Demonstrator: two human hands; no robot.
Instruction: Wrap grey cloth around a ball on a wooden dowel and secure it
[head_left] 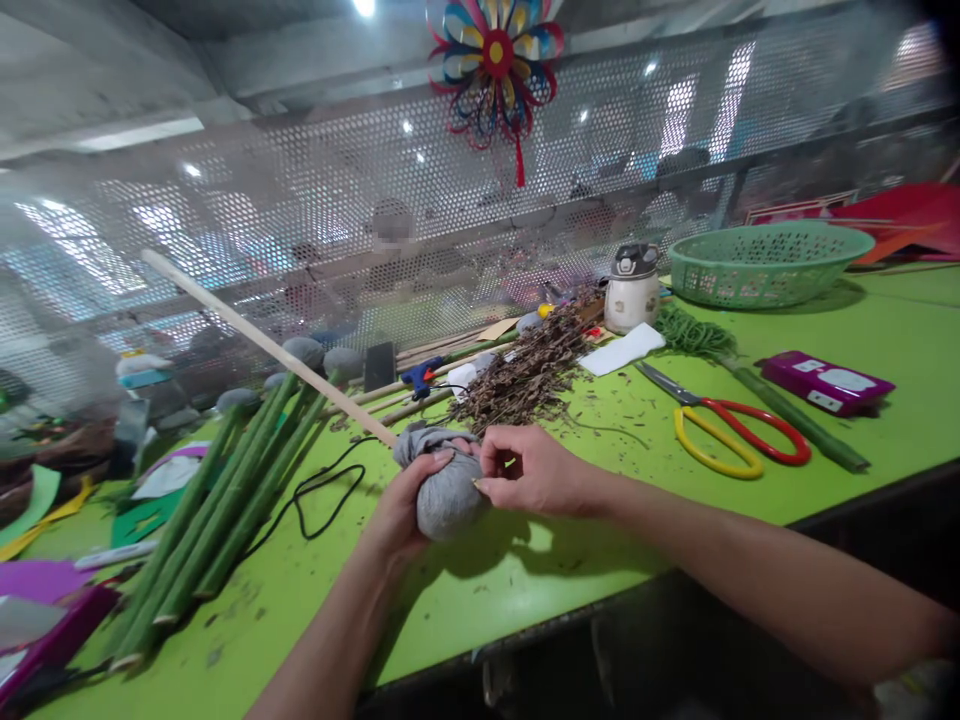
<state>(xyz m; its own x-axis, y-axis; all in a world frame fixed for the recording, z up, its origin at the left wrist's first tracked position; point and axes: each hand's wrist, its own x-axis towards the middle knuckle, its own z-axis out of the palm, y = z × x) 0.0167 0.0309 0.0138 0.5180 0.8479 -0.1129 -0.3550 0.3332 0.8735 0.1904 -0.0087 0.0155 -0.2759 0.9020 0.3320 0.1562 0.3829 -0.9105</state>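
Hands: As the left hand [403, 503] cups a grey, round, cloth-wrapped ball [450, 502], the right hand [531, 470] curls thumb and forefinger together at its right side; I cannot tell whether they pinch anything.
Ball: against the left palm, over the lime-green table [915, 310], its gathered neck meeting a long, pale wooden stick [274, 350].
Surroundings: brown dried stalks [521, 370] just beyond; red-and-yellow-handled metal scissors [720, 459] rightward.
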